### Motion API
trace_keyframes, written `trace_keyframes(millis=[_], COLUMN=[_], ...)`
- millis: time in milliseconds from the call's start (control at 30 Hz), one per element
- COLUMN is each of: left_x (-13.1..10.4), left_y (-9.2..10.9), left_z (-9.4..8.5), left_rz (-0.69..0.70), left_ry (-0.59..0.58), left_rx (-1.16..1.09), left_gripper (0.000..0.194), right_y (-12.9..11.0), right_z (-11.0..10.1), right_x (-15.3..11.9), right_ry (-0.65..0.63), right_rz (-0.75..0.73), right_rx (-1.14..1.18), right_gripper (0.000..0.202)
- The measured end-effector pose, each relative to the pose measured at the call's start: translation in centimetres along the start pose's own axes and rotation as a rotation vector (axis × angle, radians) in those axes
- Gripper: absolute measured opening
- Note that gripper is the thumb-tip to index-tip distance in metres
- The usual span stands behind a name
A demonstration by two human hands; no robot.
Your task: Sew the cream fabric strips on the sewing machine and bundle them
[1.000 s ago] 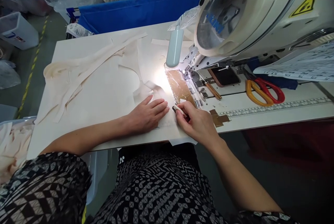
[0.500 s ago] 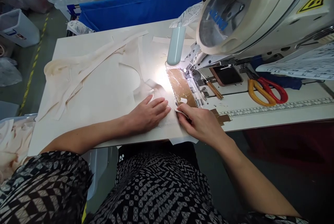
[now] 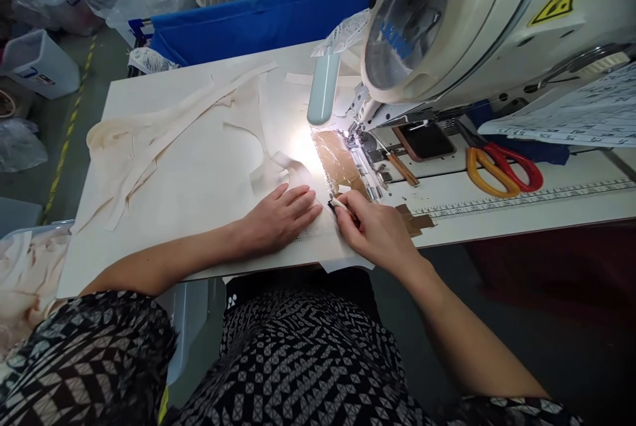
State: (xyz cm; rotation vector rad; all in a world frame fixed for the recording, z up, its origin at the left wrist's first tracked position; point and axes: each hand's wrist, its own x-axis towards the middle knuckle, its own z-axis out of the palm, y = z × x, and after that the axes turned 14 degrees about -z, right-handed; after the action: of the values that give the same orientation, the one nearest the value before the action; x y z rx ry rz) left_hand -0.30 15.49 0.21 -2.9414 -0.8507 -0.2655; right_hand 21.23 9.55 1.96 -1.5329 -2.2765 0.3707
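My left hand (image 3: 278, 220) lies flat on the white table (image 3: 199, 214), fingers stretched out, on the near end of a thin cream fabric piece (image 3: 243, 108). That fabric spreads loosely across the table toward the far left. Close by on the right, my right hand (image 3: 380, 230) pinches a small white stick-like thing with a black end (image 3: 338, 203), too small to name exactly. Its black end points left toward my left fingertips. Brown tape (image 3: 338, 158) covers the surface just beyond my right hand, beside the sewing machine's (image 3: 481, 8) lit needle area.
Right of the needle area lie a wooden-handled tool (image 3: 403, 169), a dark phone-like object (image 3: 427, 140) and red-and-orange scissors (image 3: 504, 174). A measuring tape (image 3: 527, 201) runs along the table's front edge. Behind stands a blue cloth barrier (image 3: 268, 15); a fabric-filled bin (image 3: 34, 280) is at left.
The white thing in my right hand has turned, so its black end now shows. My left hand stays flat on the fabric. The view has shifted slightly.
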Motion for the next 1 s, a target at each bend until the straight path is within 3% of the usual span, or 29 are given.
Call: trace_keyframes(millis=[367, 567, 667, 867, 1000], left_x=[-0.1, -0.1, -0.1, 0.0, 0.2], left_y=[0.0, 0.1, 0.0, -0.2, 0.2], left_z=[0.2, 0.3, 0.3, 0.0, -0.3], left_rz=[0.015, 0.011, 0.010, 0.048, 0.068], left_ry=[0.034, 0.018, 0.014, -0.024, -0.041], left_rx=[0.012, 0.023, 0.002, -0.030, 0.017], left_gripper=[0.038, 0.038, 0.038, 0.039, 0.038], right_y=[-0.1, -0.2, 0.5, 0.8, 0.3], right_z=[0.6, -1.2, -2.3, -1.4, -0.6], right_x=[0.8, 1.1, 0.4, -1.3, -1.5], right_ry=[-0.048, -0.205, -0.256, -0.015, 0.010], right_rz=[-0.040, -0.095, -0.079, 0.020, -0.018], right_rx=[-0.104, -0.164, -0.053, 0.081, 0.037], right_gripper=[0.020, 0.017, 0.016, 0.018, 0.017])
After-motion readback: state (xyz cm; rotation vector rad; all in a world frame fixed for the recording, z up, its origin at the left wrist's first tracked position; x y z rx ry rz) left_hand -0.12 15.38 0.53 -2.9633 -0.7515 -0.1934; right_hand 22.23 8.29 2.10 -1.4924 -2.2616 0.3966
